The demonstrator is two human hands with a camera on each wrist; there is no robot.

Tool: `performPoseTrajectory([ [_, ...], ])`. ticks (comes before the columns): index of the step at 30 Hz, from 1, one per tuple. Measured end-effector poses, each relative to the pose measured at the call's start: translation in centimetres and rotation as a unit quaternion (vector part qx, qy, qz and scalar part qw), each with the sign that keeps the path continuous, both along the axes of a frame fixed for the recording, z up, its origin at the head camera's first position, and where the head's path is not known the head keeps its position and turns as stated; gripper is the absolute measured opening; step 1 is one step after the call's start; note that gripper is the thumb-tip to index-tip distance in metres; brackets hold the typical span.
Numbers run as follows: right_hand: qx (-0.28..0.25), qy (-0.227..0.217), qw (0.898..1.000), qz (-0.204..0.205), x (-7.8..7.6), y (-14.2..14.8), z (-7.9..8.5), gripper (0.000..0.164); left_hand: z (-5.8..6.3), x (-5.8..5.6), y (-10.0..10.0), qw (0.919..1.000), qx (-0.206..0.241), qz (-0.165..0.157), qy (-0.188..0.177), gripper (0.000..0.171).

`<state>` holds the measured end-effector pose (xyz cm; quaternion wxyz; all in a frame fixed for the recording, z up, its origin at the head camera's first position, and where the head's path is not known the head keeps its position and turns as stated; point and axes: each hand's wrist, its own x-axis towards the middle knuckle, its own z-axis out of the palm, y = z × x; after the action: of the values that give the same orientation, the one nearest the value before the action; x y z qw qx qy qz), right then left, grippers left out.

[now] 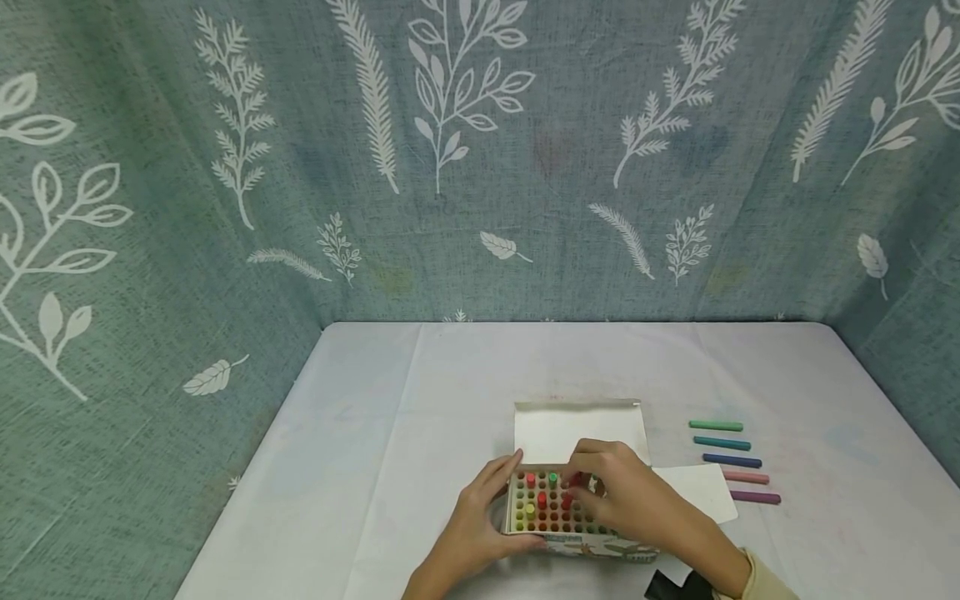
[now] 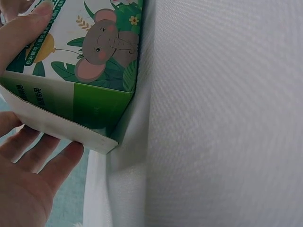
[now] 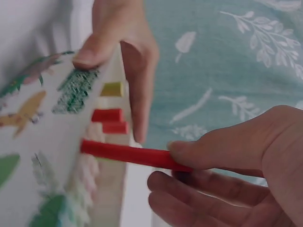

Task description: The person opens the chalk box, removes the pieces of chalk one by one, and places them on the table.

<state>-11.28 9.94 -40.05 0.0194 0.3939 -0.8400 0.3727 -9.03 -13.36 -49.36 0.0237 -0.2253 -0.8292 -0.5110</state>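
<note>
A crayon box (image 1: 581,544) with an open lid and rows of holes sits near the table's front. My left hand (image 1: 472,517) grips its left end, thumb on the printed front and fingers behind; in the left wrist view, those fingers (image 2: 61,165) touch a white flap. Over the holes, my right hand (image 1: 626,492) pinches a red crayon (image 3: 128,153) between thumb and fingers. In the right wrist view, the crayon's far end is at the box edge; whether it is inside a hole I cannot tell. Red, green and yellow crayon ends, including a yellow crayon (image 1: 529,511), stick up from the holes.
Right of the box, several crayons lie in a column, among them a green crayon (image 1: 716,426) and a purple crayon (image 1: 755,497). A white card (image 1: 693,487) lies beside the box, partly under my right arm. A leaf-patterned curtain (image 1: 480,167) stands behind the white table (image 1: 420,400).
</note>
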Motion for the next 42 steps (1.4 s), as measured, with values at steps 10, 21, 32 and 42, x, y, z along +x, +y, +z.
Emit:
performPoseTrajectory([
  [10, -0.065, 0.043, 0.997, -0.017, -0.3, 2.5, 1.4, 0.023, -0.1, 0.0, -0.1, 0.9997, -0.024, 0.009, 0.006, 0.1],
  [21, -0.121, 0.043, 0.989, -0.066, -0.8, 6.6, 2.0, 0.031, -0.2, 0.0, -0.1, 0.9995, -0.029, 0.011, 0.01, 0.1],
  [32, -0.102, 0.015, 0.978, -0.179, -1.1, 11.0, 2.8, 0.025, -0.1, 0.0, -0.1, 0.9996, -0.027, 0.009, 0.0, 0.099],
  [42, -0.085, -0.035, 0.96, -0.266, -1.5, 14.5, 2.3, 0.015, -0.2, 0.1, -0.2, 0.9994, -0.031, 0.009, 0.01, 0.099],
])
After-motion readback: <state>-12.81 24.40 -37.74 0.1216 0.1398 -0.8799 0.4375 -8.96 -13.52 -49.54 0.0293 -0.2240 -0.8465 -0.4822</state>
